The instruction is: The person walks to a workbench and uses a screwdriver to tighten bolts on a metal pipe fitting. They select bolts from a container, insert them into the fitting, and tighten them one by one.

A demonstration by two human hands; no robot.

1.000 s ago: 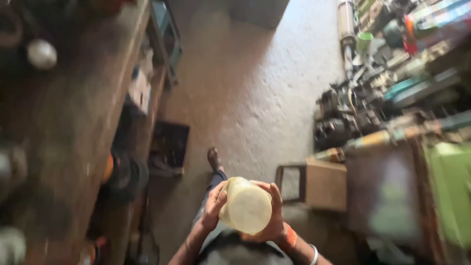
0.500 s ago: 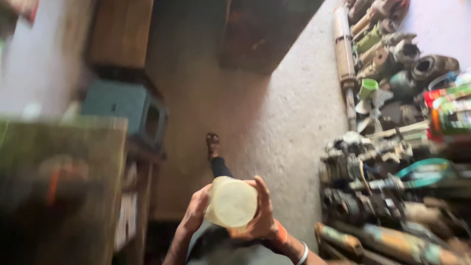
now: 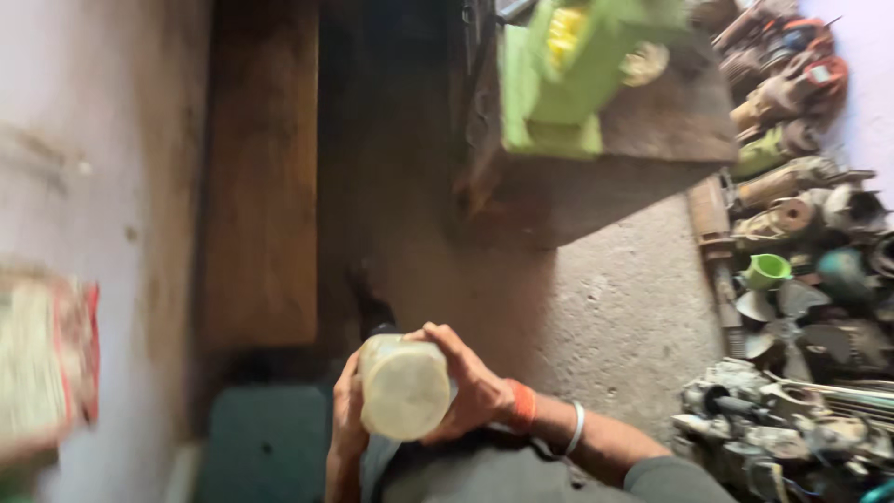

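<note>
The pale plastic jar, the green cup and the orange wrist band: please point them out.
pale plastic jar [image 3: 405, 387], head view, on its round end.
green cup [image 3: 767, 271], head view, on its side wall.
orange wrist band [image 3: 524, 406], head view, mid band on the right wrist.

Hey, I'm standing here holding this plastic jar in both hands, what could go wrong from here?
1. The pale plastic jar is held only between the left hand and right hand above a bare concrete floor; a slipped grip would likely drop it there.
2. Piled machine parts crowd the floor on the right, so a sideways step risks tripping.
3. The view is blurred, suggesting quick head movement and weaker footing awareness.
</note>
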